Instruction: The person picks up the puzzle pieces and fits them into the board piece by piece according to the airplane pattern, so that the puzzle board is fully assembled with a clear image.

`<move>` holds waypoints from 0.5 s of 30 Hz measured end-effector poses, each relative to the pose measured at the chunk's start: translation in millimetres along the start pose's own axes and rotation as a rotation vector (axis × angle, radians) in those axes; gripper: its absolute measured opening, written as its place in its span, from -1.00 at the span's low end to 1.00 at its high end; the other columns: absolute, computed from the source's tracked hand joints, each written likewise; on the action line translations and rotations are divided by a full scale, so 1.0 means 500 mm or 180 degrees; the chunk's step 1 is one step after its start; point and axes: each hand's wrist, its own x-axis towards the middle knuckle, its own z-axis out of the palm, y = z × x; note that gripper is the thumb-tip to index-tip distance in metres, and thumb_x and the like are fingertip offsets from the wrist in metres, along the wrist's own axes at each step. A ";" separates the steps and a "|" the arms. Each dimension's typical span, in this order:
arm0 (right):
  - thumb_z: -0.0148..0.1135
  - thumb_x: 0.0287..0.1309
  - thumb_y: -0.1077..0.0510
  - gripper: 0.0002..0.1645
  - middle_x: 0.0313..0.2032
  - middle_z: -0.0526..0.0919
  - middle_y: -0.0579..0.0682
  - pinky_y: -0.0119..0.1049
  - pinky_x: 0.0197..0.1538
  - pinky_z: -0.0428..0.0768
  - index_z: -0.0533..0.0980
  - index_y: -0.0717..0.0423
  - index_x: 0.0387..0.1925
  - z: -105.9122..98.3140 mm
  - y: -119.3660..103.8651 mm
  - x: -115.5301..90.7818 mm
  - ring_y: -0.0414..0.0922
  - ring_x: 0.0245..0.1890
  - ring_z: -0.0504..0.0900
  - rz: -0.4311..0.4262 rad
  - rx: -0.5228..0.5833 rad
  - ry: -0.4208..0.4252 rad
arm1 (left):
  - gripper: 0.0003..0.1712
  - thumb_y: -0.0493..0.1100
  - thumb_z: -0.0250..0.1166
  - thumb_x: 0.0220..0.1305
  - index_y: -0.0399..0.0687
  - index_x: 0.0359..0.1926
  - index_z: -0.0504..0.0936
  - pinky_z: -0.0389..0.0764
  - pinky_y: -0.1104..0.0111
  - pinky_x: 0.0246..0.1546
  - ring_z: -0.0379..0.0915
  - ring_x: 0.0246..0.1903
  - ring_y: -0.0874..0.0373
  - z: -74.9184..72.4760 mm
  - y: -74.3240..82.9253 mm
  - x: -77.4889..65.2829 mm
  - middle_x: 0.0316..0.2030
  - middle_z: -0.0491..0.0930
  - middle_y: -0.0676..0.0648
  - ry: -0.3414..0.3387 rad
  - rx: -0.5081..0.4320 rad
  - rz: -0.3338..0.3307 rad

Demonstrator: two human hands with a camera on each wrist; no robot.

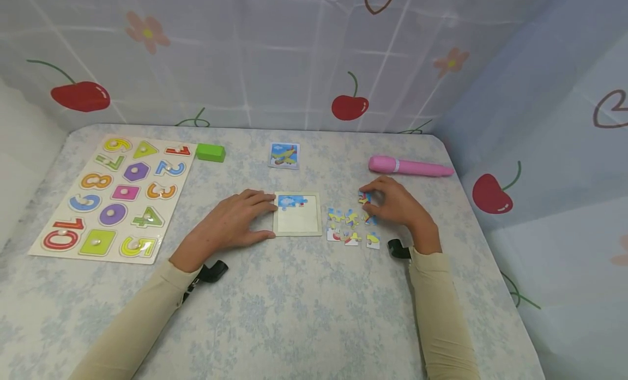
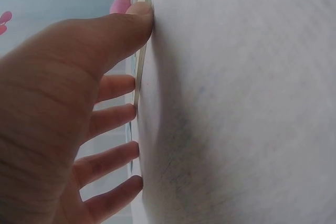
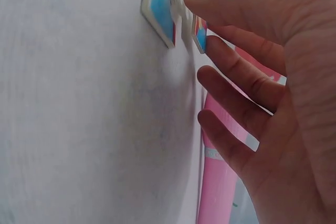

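Observation:
A square puzzle tray (image 1: 297, 233) lies flat in the head view, with joined blue sky pieces (image 1: 293, 200) along its top left. My left hand (image 1: 235, 219) rests at the tray's left edge, thumb near the lower corner and fingers spread along the side; in the left wrist view the thumb (image 2: 137, 22) touches the tray's rim. Right of the tray, my right hand (image 1: 394, 203) pinches a small jigsaw piece (image 3: 199, 34) between thumb and fingertips. Under and beside it lie several loose jigsaw pieces (image 1: 351, 238), one partly hidden by the fingers.
Behind the tray lies a small aeroplane picture card (image 1: 284, 156). A pink pen-like stick (image 1: 417, 167) lies beyond my right hand. At the left are a number-and-shape peg board (image 1: 105, 200) and a green block (image 1: 210, 152). A curtain (image 1: 275, 58) hangs along the table's far edge.

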 end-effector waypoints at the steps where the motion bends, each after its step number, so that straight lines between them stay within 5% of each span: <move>1: 0.51 0.30 0.21 -0.49 0.33 0.55 0.23 0.21 0.57 0.27 0.68 0.21 0.26 0.000 -0.001 0.000 0.23 0.52 0.33 -0.0001 0.0005 0.0001 | -0.26 0.28 0.51 0.33 0.01 0.38 0.66 0.55 -0.12 0.32 0.36 0.48 -0.13 0.000 0.000 0.000 0.49 0.49 -0.08 0.0000 -0.0001 -0.0001; 15: 0.55 0.27 0.15 -0.51 0.16 0.68 0.12 0.12 0.41 0.46 0.71 0.17 0.21 0.020 -0.028 0.020 0.09 0.23 0.55 -0.0270 0.0060 0.0025 | -0.26 0.29 0.49 0.34 0.01 0.38 0.66 0.55 -0.10 0.33 0.36 0.48 -0.13 -0.001 0.003 0.002 0.49 0.49 -0.07 -0.0034 0.0039 -0.0017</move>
